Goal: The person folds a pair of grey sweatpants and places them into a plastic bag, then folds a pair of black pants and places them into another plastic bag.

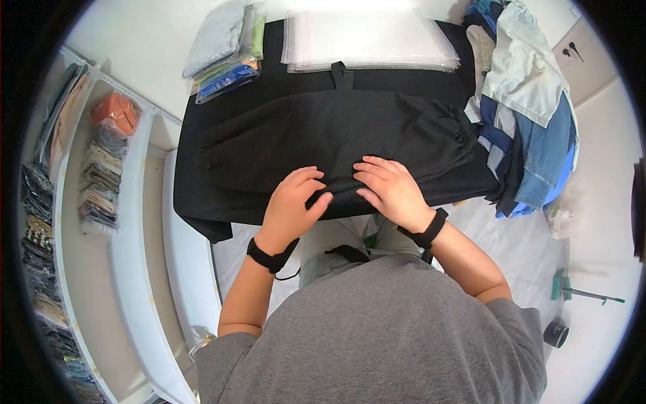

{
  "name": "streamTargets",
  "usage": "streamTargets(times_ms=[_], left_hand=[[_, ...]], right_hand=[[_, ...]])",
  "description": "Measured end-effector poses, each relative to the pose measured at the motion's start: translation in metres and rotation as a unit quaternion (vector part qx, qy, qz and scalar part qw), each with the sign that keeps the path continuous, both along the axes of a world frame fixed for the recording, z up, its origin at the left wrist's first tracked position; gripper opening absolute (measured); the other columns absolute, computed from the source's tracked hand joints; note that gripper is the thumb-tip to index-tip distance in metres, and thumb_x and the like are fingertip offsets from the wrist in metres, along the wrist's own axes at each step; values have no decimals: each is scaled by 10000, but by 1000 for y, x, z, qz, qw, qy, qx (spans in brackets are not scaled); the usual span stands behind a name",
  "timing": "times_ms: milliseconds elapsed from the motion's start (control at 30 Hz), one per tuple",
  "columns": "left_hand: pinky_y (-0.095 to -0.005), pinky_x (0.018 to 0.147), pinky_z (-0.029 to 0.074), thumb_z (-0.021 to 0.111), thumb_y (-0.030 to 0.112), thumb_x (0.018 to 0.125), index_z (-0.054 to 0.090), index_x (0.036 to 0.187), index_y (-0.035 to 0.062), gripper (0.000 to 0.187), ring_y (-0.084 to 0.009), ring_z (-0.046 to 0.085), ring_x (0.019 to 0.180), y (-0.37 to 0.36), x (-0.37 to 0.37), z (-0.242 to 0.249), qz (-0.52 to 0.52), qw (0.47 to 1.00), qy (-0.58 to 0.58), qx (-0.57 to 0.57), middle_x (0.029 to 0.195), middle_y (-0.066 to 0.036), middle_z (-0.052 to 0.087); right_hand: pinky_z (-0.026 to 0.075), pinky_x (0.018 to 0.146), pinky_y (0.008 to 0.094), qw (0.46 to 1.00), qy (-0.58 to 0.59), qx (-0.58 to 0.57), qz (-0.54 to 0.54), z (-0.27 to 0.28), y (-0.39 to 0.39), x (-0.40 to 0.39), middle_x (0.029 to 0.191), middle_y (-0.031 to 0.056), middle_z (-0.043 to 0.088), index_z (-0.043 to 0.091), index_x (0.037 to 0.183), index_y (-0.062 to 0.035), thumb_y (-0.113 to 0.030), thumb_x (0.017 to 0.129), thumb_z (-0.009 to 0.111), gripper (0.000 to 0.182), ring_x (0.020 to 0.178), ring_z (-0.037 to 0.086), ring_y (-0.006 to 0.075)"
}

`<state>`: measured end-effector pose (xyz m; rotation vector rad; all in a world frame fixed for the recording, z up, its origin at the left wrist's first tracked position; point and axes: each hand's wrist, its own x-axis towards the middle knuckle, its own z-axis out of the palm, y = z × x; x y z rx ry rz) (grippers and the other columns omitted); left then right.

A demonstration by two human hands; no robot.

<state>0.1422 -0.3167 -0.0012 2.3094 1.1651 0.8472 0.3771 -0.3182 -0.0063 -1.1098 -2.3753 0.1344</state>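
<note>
Black trousers (323, 131), folded lengthwise, lie across a table with a black cover (195, 145). A gathered, elastic-looking edge (464, 128) shows at their right end. My left hand (296, 202) rests on the near edge of the trousers, left of the middle, fingers bent a little and thumb apart. Just to its right, my right hand (391, 192) lies on the same edge with its fingers stretched out. Neither hand grips the fabric. A short dark strap (342, 76) sticks out past the far edge of the trousers.
Clear plastic bags (370, 40) are stacked at the table's far side. Bagged folded clothes (219, 50) sit at the far left corner. Loose garments, including jeans (535, 151), hang over the right edge. White shelves (128, 256) with packed clothing stand on the left.
</note>
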Motion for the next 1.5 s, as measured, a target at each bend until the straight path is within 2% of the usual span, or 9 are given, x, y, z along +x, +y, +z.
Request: streamTargets(times_ms=[467,633,833,933,1033,1200,1300,1367,1500], left_hand=[[-382,793,481,645,96,771,606,1000,2,251,-338,605,911,10,-7,9,70,996,61,1,982,-168,633],[-401,709,481,620,182,826,588,912,-9,212,-341,603,848,23,0,14,115,991,63,-20,866,-171,627],[-412,711,462,625,197,825,573,926,11,218,-345,577,817,37,18,9,182,976,122,-5,807,-163,591],[-411,790,422,625,63,780,581,921,32,150,-314,542,889,25,31,15,207,956,33,207,907,-116,571],[-414,888,423,603,29,793,641,989,30,199,-313,562,1008,7,41,10,126,979,4,157,1069,-123,610],[-470,1009,344,564,208,877,489,1311,155,443,-386,368,1281,6,41,-5,121,974,175,76,1404,-138,395],[-471,973,365,598,250,859,508,1293,186,448,-400,387,1246,7,41,-7,119,964,211,109,1372,-162,409],[-496,994,333,566,278,876,486,1317,227,451,-423,356,1262,5,43,-4,109,961,234,98,1397,-183,370],[-539,1011,284,545,339,878,459,1345,294,477,-468,301,1279,2,50,-2,104,951,275,92,1426,-235,300]], right_hand=[[442,813,352,996,24,87,26,17,7,5,946,52,619,585,1022,-67,-176,761,661,293,895,581,230],[474,773,385,980,118,-146,-63,7,17,12,906,134,649,646,956,-66,-179,772,666,217,871,600,314],[494,680,428,967,154,-168,-113,9,37,3,798,182,644,645,881,-42,-265,825,631,230,770,628,363],[484,676,386,960,128,-191,-157,13,39,-1,819,189,641,622,902,2,-230,831,640,244,772,631,351],[481,669,390,955,124,-201,-177,11,40,-1,812,194,636,619,885,1,-241,832,641,249,768,625,358],[478,650,380,956,140,-218,-139,14,44,5,764,186,630,599,876,-3,-209,810,665,226,737,630,345],[477,629,355,966,61,-201,-153,23,35,37,734,174,629,591,878,-9,-175,783,686,214,702,635,314],[490,658,403,948,70,-241,-197,32,30,72,768,161,639,623,832,-45,-199,759,680,179,745,632,341],[488,631,351,882,149,-77,-440,30,11,135,727,156,626,622,834,-23,-155,779,651,146,709,635,296]])
